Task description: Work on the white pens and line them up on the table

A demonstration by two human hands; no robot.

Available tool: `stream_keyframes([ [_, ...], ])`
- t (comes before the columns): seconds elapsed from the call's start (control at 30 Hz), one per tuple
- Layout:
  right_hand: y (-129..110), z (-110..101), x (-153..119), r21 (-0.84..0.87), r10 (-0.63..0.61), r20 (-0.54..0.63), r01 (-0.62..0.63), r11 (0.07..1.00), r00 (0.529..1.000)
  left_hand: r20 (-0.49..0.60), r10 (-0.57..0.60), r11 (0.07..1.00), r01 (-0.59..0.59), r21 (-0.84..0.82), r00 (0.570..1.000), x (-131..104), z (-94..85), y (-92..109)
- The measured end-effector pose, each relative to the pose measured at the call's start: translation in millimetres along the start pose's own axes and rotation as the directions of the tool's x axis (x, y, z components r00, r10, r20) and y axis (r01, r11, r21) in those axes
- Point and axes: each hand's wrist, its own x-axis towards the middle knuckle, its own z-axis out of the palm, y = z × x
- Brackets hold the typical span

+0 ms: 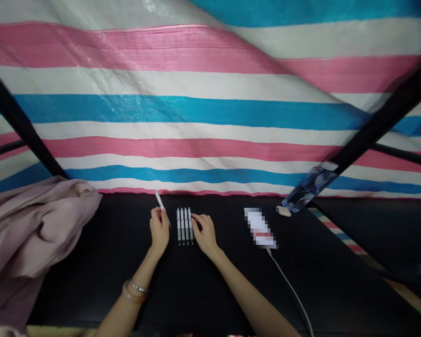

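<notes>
Our left hand pinches a tilted pen; our right hand curls at the edge of four pens lined up on the counter, its grip unclear. Sideways pressure could skew them; a slack pinch could drop the tilted pen.

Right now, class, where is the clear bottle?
In the head view, the clear bottle is toward the back right of the black table, next to the small white case and the slanting black pole.
</notes>
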Motion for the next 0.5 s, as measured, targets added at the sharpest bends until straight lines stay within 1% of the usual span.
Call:
stream_keyframes([
  [0.07,-2.2,-1.0,-0.2,-0.002,-0.025,0.002,0.025,1.000,1.000,0.004,-0.017,0.991,0.017,-0.136,1.000,-2.0,1.3,1.2],
  [0.13,-3.3,-2.5,0.2,-0.008,-0.052,0.004,0.052,0.999,0.999,0.031,-0.002,0.977,0.008,-0.215,1.000,-3.9,4.2,1.2],
  [0.2,-3.3,-4.5,1.6,-0.014,-0.090,0.008,0.090,0.996,0.996,0.090,0.010,0.961,0.015,-0.277,0.996,-5.1,8.2,0.9],
  [0.3,-2.8,-7.6,4.0,-0.016,-0.171,0.023,0.171,0.985,0.985,0.188,0.004,0.921,0.070,-0.382,0.982,-5.6,14.0,2.0],
  [0.4,-3.1,-7.8,4.9,-0.028,-0.241,0.046,0.242,0.970,0.970,0.268,0.032,0.899,0.090,-0.429,0.963,-5.7,16.5,4.6],
  [0.5,-3.7,-5.0,4.0,-0.042,-0.258,0.069,0.261,0.964,0.964,0.315,0.036,0.897,0.109,-0.429,0.948,-5.0,15.3,5.6],
])
